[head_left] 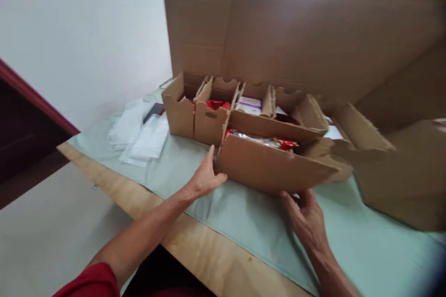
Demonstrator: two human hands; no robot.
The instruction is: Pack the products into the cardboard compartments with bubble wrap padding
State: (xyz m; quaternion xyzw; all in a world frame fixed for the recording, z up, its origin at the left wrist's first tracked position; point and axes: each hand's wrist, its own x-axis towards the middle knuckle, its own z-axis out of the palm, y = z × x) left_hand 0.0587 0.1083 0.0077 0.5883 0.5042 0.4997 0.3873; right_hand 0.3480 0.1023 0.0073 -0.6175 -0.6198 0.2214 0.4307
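Note:
A narrow open-topped cardboard box (272, 167) lies lengthwise in front of me, its long side toward me. Foil packets in red and silver (261, 140) show inside it. At the box's left end is my left hand (206, 176), thumb along the lower front and the other fingers partly hidden against the end. My right hand (308, 220) grips the lower edge near the right end, its fingertips hidden under the cardboard. Behind stand several similar cardboard bins in a row, among them one with red contents (218, 105) and one with white and purple boxes (249, 105).
Tall cardboard panels (296, 37) rise behind the bins, and a large cardboard flap (404, 171) stands at the right. Clear plastic bags (148, 137) lie left on the pale green cloth (244, 213). The table's wooden edge (216, 250) runs along my side.

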